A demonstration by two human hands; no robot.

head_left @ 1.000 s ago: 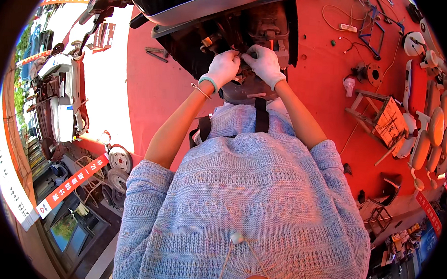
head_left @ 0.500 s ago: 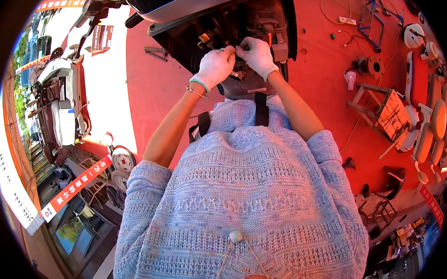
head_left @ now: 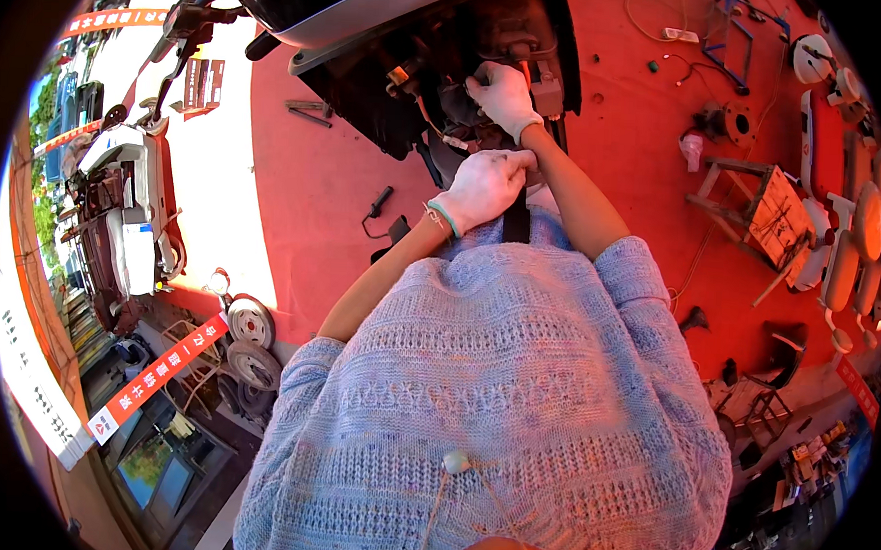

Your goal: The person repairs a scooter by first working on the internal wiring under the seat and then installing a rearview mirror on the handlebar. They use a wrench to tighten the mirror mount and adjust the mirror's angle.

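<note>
In front of me is the opened dark body of a vehicle that looks like a scooter (head_left: 360,99), with wiring and parts exposed inside. My right hand (head_left: 505,98), in a white glove, is inside the cavity with its fingers curled in; what they hold, if anything, is hidden. Closer to my body, my left hand (head_left: 486,189), also gloved, is closed just below my right wrist, and its contents cannot be seen. A wire with a pale connector (head_left: 454,142) hangs beside the hands. A yellow-orange connector (head_left: 398,76) sits farther left in the cavity.
On the red floor (head_left: 315,230) at left lie a dark tool with a cord (head_left: 377,208) and metal bars (head_left: 310,112). A parked white scooter (head_left: 134,203) stands far left, near wheels (head_left: 251,323). At right are a wooden stool (head_left: 772,216), a metal hub (head_left: 737,129) and a power strip (head_left: 681,36).
My left hand has left the wiring and come back toward my waist, to the right. My right hand stays in the cavity, slightly lower. The pale connector now shows.
</note>
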